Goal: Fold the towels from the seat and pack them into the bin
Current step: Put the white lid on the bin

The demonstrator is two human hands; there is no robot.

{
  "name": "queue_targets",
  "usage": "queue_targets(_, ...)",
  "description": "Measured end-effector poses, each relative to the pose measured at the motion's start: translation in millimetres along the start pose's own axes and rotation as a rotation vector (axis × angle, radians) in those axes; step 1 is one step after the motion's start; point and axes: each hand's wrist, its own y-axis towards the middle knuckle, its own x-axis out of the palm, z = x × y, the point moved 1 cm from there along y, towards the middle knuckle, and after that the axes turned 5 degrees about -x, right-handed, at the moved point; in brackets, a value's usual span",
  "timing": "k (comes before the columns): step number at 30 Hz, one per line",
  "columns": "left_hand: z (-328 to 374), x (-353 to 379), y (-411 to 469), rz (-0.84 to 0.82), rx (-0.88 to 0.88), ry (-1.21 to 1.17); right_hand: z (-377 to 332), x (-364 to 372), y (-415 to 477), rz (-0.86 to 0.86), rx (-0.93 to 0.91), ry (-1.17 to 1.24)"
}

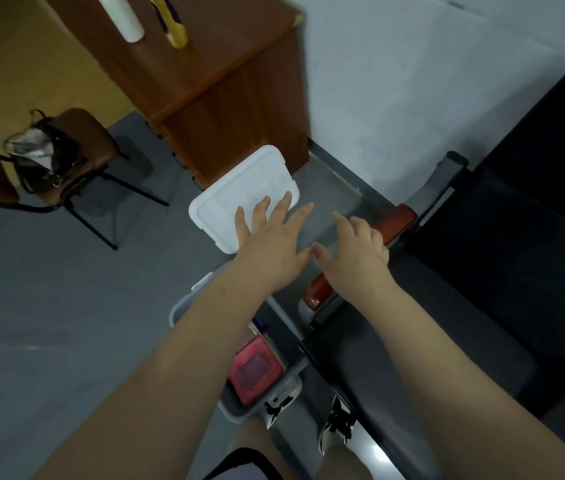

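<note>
Left hand (274, 244) is being held open, fingers spread, above the white lid (232, 199), a folded pink towel (257, 372) being kept in the bin (174, 311) below, while the right hand (357, 258) is being stretched, loosely open, over the orange armrest (404, 216) of the black seat (447, 306).

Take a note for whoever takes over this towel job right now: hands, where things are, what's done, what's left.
Left hand: open, empty, stretched over the white lid on the floor; contact unclear.
Right hand: open, empty, beside it.
Bin: on the floor beside the seat, uncovered, folded pink towel inside.
Done: no towels show on the seat.
Left: probably lid onto bin.
</note>
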Motion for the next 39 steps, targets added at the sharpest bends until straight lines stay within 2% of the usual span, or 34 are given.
queue_targets(16, -205, 10, 30, -0.070, -0.087, -0.112, -139, 87, 27, -0.080, 0.078, -0.047)
queue_targets(26, -219, 9, 22, -0.072, -0.126, -0.152, -172, 95, 43, -0.083, 0.035, -0.094)
queue_targets(33, -224, 7, 23, -0.112, -0.137, -0.148, -182, 103, 42, -0.140, 0.068, 0.006)
queue_targets(39, -237, 0, 51, -0.131, -0.115, -0.176, -182, 107, 51, -0.112, 0.125, 0.043)
